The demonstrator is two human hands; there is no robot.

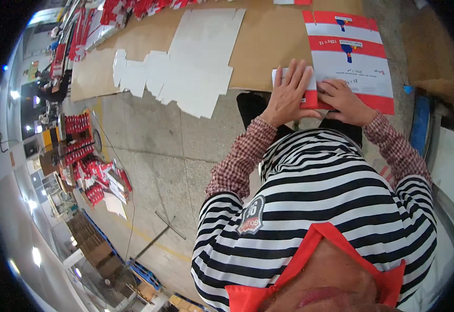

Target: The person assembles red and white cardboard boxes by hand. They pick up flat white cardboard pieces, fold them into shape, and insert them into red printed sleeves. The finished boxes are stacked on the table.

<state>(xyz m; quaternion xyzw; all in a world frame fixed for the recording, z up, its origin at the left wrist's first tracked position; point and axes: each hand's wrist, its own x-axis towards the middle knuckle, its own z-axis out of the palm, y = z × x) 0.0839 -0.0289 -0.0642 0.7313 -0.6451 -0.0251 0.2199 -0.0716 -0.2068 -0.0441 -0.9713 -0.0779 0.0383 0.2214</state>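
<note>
A flat red-and-white printed cardboard carton (368, 83) lies at the near right edge of the table, with a part folded over at its left. On that folded part my left hand (289, 93) rests palm down, its fingers stretched out and its thumb pointing right along the near red edge. My right hand (347, 101) is beside it, fingers bent and pressed together on the carton by the fold. The carton's surface under both palms is hidden. Left of my hands, a large white die-cut carton blank (198, 57) lies plain side up, overhanging the table's near edge.
The brown cardboard-covered table (268, 41) stretches across the front. Red-and-white cartons (151, 6) are heaped at its far side. Further stacks of red cartons (84, 140) stand on the left, near a metal stand (159, 236) on the concrete floor. A brown box (435, 57) stands at right.
</note>
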